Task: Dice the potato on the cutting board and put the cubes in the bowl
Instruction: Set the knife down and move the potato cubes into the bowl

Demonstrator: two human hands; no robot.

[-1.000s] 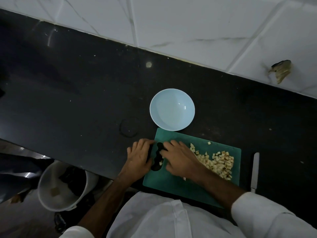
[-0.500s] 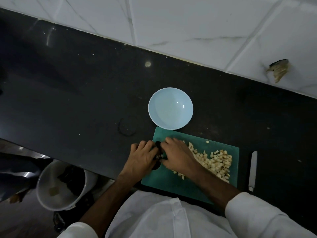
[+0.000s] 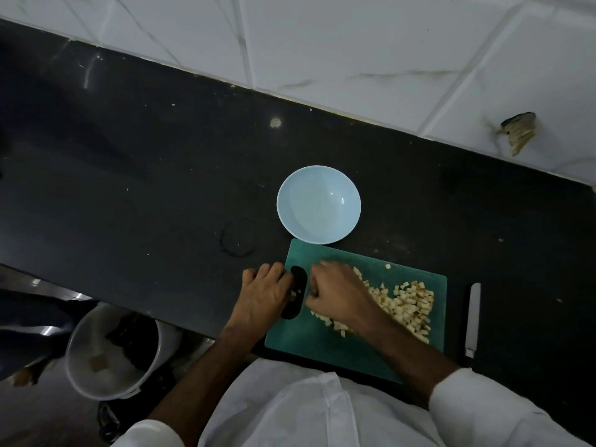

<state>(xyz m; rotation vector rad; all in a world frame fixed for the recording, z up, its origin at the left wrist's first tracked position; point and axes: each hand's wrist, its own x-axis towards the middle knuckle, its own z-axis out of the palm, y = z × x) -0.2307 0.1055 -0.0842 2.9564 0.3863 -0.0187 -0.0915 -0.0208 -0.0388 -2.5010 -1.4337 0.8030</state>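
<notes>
A: Head view: where do the cubes (image 3: 401,304) lie?

B: Heaped on the right half of the board (image 3: 325,346), trailing left under the right hand (image 3: 338,296).

A: And the bowl (image 3: 318,204)?

B: Holding nothing, just beyond the board's far left corner, so the cubes go far and left.

A: The hands?

B: Right, the nearer, curls over cubes; left hand (image 3: 269,295) curls at the board's handle hole, a few bits between them. I cannot tell whether either grips anything.
</notes>
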